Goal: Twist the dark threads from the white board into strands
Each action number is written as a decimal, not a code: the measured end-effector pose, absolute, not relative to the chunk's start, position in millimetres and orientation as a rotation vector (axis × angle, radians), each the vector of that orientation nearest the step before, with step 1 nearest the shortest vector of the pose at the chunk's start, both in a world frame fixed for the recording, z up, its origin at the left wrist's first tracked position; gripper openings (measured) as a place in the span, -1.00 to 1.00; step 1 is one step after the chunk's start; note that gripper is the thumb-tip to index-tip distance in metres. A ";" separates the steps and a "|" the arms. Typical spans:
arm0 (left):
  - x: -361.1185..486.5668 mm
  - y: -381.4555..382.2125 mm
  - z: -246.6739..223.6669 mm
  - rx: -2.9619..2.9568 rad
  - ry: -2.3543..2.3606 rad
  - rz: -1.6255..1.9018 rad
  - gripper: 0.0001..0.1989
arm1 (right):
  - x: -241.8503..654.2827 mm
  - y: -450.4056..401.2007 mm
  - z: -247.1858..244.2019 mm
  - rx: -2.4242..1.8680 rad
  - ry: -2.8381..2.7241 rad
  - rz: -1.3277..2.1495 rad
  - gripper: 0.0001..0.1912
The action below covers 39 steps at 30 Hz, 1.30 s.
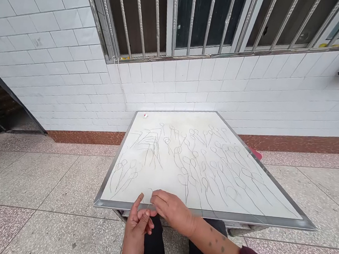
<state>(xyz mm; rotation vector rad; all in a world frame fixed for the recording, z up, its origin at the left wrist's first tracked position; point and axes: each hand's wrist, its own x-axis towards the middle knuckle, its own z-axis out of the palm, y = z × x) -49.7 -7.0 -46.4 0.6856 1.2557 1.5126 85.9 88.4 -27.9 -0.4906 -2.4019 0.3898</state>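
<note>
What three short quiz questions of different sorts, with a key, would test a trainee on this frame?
1. True or false: the white board carries many thin looped strands.
2. Multiple choice: where are the left hand and right hand? A) at the board's far edge, B) at its near edge, C) on the window bars.
3. Fill in: both hands pinch one fine ___ between the fingertips.

Key: 1 true; 2 B; 3 strand, running up between the two hands just below the board's metal frame.
</note>
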 end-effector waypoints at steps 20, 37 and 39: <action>-29.6 -38.0 8.3 0.794 1.173 1.526 -0.46 | 110.9 38.4 18.9 -0.950 -1.500 1.370 -0.73; -29.6 -33.7 44.9 0.742 0.979 1.475 -0.45 | 118.2 29.4 18.9 -0.902 -1.626 1.153 -0.78; -33.3 -34.0 50.1 0.696 0.953 1.460 -0.47 | 119.8 31.4 16.6 -0.873 -1.675 1.043 -0.78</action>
